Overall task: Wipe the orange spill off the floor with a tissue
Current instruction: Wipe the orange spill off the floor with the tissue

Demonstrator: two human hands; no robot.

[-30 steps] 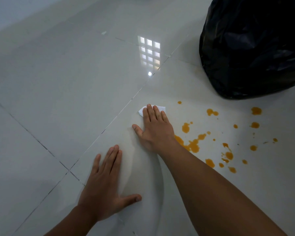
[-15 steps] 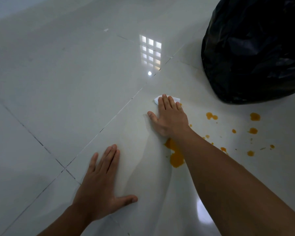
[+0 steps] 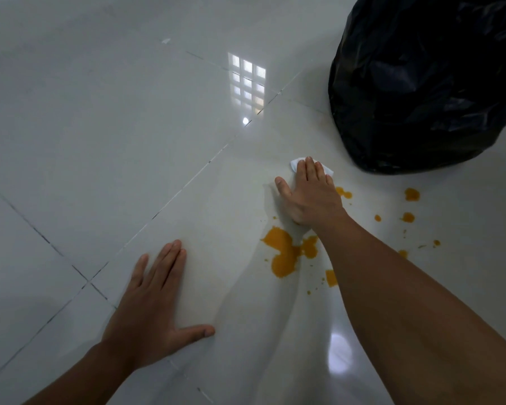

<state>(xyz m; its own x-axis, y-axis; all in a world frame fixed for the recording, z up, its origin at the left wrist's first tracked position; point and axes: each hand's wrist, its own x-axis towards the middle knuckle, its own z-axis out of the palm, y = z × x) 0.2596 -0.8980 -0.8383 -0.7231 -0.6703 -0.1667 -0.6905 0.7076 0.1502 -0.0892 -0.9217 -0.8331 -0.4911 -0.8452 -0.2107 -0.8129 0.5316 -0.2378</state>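
My right hand (image 3: 311, 197) lies flat on the glossy white floor, pressing a white tissue (image 3: 296, 164) whose edges show past my fingertips. The orange spill (image 3: 284, 252) is a large blotch just behind my right wrist, with smaller orange drops (image 3: 412, 194) scattered to the right; my forearm hides part of it. My left hand (image 3: 149, 299) rests palm down on the floor to the lower left, fingers spread, holding nothing.
A big black rubbish bag (image 3: 427, 83) stands at the upper right, close beyond my right fingertips. Dark grout lines (image 3: 184, 185) cross the pale tiles diagonally. A window reflection (image 3: 247, 83) glares on the floor ahead.
My right hand has slid the tissue forward and to the right, toward the black bag. The big orange blotch now shows behind my wrist. My left hand has stayed planted.
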